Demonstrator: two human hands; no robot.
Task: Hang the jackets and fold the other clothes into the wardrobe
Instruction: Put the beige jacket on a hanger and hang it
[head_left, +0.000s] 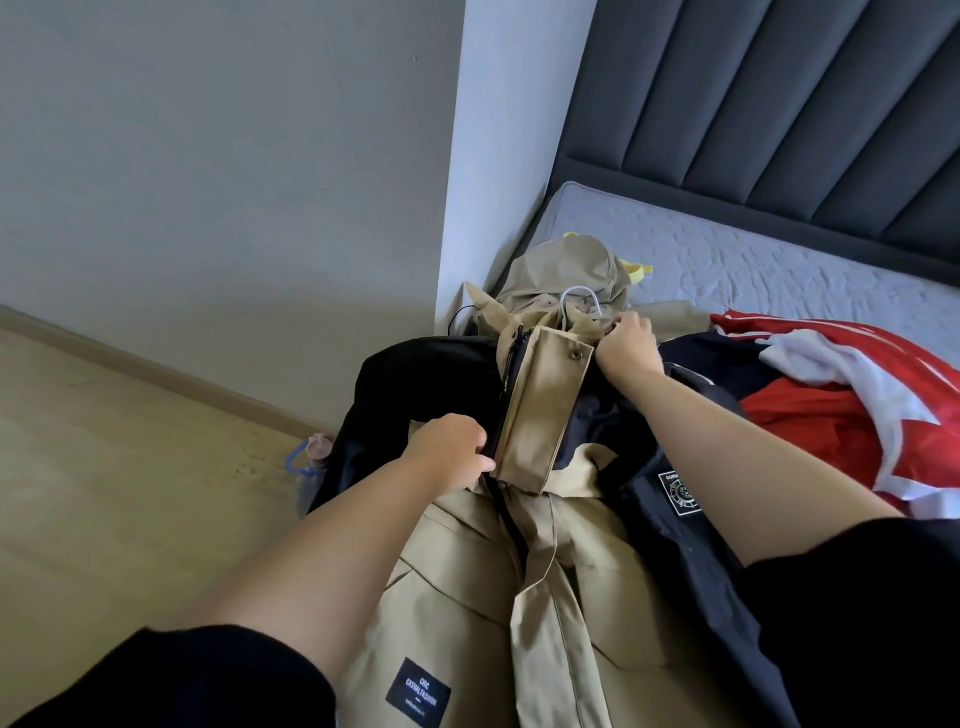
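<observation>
Jacket (467, 597), khaki with black sleeves, lies front-up across the bed (753, 260) edge, collar toward the headboard (779, 104), hem toward the camera. Black label (418, 695) with white text near the hem. Hood (566, 270) bunched above the collar, on the mattress. White hanger (582, 296) hook pokes out at the neck, so the hanger sits inside the jacket.

Left hand (452, 452) at the lower end of the khaki front flap (540, 410), fingers curled, pinching the black zipper (506, 415) edge just beside the flap. Right hand (626, 345) at the collar, fingers clenched on the khaki fabric by the hanger hook. Snap button visible on the flap's upper corner, between the two hands. Zipper open below the left hand, running down the jacket middle.

Second dark jacket (691, 519) under the right forearm, touching the khaki one, white-on-black square patch on it. Red and white garment (857, 405) heaped on the bed to the right, overlapping the dark jacket's far side. Yellow item (641, 273) partly hidden behind the hood, cannot tell what. Bottle (311, 454) with blue loop on the wooden floor (104, 467) at left, next to the hanging black sleeve. Grey wall behind. Person's sleeves black, at bottom corners.
</observation>
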